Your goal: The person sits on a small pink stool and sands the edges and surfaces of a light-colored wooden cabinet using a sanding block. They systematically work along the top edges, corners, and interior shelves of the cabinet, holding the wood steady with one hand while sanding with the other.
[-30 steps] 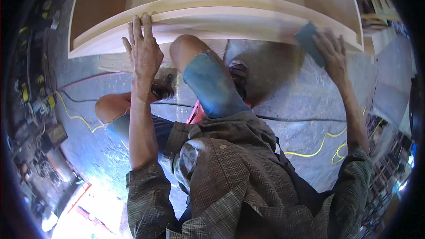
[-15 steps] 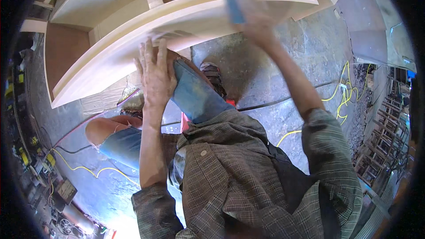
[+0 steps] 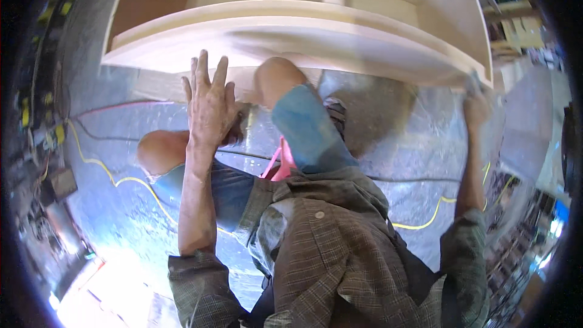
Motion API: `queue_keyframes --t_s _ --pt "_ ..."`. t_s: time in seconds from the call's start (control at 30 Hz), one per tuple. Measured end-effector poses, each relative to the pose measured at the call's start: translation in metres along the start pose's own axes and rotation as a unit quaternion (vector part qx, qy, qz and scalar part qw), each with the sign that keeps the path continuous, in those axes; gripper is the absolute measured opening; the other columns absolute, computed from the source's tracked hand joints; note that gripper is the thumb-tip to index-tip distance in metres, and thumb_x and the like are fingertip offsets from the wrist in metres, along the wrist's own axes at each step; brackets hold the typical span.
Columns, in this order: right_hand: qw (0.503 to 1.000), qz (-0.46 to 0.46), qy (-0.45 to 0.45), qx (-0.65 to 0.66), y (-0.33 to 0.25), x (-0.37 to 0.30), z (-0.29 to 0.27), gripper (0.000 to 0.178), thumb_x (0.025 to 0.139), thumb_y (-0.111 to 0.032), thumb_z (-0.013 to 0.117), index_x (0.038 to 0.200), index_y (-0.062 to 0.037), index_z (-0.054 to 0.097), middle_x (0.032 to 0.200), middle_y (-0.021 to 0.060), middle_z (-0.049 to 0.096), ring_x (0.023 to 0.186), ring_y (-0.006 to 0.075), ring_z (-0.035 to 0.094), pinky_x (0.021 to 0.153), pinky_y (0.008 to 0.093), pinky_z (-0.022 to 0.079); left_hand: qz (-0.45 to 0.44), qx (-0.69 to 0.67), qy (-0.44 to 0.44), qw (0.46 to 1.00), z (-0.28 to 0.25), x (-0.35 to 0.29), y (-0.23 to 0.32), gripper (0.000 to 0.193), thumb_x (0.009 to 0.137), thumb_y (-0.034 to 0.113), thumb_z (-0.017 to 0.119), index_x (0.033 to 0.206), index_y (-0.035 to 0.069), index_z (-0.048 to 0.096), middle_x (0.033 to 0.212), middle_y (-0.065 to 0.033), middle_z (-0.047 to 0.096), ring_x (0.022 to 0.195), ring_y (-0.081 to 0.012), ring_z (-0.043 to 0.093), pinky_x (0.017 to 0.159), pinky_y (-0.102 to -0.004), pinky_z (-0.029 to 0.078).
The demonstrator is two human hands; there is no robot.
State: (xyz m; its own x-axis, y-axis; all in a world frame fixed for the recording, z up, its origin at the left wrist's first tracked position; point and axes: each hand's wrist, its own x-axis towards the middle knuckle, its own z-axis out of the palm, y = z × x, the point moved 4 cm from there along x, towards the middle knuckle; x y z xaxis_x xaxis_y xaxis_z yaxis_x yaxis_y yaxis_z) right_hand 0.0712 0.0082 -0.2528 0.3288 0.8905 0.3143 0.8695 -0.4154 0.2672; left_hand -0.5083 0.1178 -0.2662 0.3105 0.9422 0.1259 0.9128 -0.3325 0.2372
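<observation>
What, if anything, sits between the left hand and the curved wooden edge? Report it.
Nothing visible does. The left hand lies open with its fingertips at the curved wooden edge; the bare knee is beside it, not between.

No packages, labels, signs or screens can be made out in this view. Small yellow and dark items lie along the blurred left rim, but their kind cannot be told.
</observation>
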Motion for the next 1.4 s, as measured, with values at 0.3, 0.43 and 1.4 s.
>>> queue_keyframes --t_s 0.3,0.43,1.4 --pt "0.888 0.026 -0.054 0.456 -0.171 0.095 -0.080 0.038 0.085 -0.019 0.063 0.119 -0.0022 0.057 0.103 0.0110 0.064 0.093 0.0178 0.059 0.086 0.0309 0.045 -0.058 0.183 0.096 0.977 -0.008 0.092 -0.074 0.036 0.091 0.029 0.047 0.124 0.014 0.052 0.132 -0.0171 0.043 0.123 -0.0389 0.039 0.099 -0.0631 0.028" --pt "0.857 -0.015 -0.079 0.510 -0.247 0.098 -0.105 0.043 0.081 -0.018 0.069 0.119 -0.0035 0.058 0.100 0.0069 0.063 0.093 0.0148 0.059 0.086 0.0287 0.045 0.057 0.130 0.028 0.989 0.044 0.107 0.015 0.022 0.083 0.019 0.053 0.101 0.015 0.066 0.108 -0.0078 0.061 0.104 -0.0294 0.053 0.089 -0.0454 0.040" --pt "0.901 -0.112 -0.019 0.418 -0.276 0.081 -0.046 0.036 0.096 -0.024 0.044 0.113 0.0059 0.056 0.112 0.0256 0.055 0.105 0.0377 0.052 0.091 0.0410 0.039 -0.214 0.123 -0.030 0.969 -0.047 0.044 -0.195 0.062 0.096 0.048 0.031 0.146 0.012 0.023 0.153 -0.0122 0.018 0.140 -0.0342 0.015 0.109 -0.0592 0.014"
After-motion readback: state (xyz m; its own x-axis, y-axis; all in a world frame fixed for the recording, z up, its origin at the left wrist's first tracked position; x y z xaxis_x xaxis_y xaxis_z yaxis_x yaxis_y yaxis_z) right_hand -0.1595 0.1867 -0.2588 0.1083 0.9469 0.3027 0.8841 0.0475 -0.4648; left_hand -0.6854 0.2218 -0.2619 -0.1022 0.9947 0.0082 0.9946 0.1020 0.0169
